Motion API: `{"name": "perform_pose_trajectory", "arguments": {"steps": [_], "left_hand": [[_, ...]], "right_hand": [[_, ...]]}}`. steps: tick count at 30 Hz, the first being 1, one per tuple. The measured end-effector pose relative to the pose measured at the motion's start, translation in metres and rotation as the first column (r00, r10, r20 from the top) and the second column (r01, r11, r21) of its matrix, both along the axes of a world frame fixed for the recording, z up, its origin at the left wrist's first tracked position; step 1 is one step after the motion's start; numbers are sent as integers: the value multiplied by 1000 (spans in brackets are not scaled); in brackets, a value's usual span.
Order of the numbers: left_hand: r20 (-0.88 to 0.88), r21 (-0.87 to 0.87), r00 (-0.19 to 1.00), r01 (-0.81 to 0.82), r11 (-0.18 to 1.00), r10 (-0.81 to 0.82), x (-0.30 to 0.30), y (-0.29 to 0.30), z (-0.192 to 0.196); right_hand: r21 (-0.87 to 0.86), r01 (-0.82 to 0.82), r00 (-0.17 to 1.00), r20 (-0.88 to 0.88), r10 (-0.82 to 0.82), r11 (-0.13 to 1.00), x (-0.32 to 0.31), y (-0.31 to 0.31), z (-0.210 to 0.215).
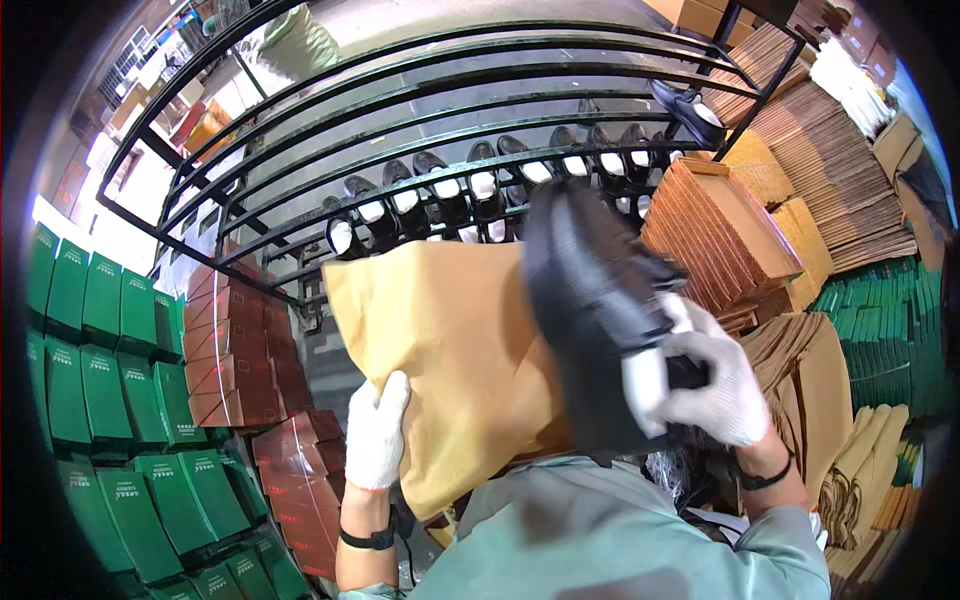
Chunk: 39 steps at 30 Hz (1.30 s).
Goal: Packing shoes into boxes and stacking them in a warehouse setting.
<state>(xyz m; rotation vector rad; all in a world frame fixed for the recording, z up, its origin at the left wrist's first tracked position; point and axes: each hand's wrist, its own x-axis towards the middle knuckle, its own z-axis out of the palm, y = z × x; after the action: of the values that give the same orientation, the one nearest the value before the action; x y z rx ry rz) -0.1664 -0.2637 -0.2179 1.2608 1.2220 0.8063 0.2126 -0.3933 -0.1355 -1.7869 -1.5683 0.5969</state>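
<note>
My left hand (377,430), in a white knit glove, grips the side of a tan paper sheet or bag (450,340), its thumb on the front. The paper stands upright before my chest. In my gloved right hand (715,380) is a black leather shoe (590,290), toe pointing up and away, smeared by motion. White stuffing (648,385) shows at the shoe's opening, near my fingers. The shoe overlaps the paper's right edge; whether they touch I cannot tell. Part of the right hand's grip is hidden behind the shoe.
A black metal rack (430,75) stands ahead, with several black shoes (485,180) in a row. Green boxes (130,390) and red-brown boxes (235,345) are stacked left. Cardboard trays (720,225), folded brown paper (800,370) and green flat cartons (880,320) crowd the right.
</note>
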Motion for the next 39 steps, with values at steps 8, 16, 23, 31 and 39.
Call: {"name": "perform_pose_trajectory", "arguments": {"steps": [8,16,23,31,39], "left_hand": [[734,-457,679,482,747,12,167,-25,-146],[716,-433,691,550,715,-98,185,-25,-148],[452,-125,833,412,903,-318,176,-37,-135],[-154,-123,771,605,787,-617,184,-60,-84],[-337,542,716,678,496,-611,154,-75,-51]], "right_hand": [[-109,8,980,-196,-30,994,-9,37,-2],[-240,-80,954,261,144,967,-64,22,-58],[73,23,989,147,-34,997,-14,47,-3],[29,-344,838,461,292,939,4,143,131],[-539,-260,613,549,568,801,-69,261,1]]}}
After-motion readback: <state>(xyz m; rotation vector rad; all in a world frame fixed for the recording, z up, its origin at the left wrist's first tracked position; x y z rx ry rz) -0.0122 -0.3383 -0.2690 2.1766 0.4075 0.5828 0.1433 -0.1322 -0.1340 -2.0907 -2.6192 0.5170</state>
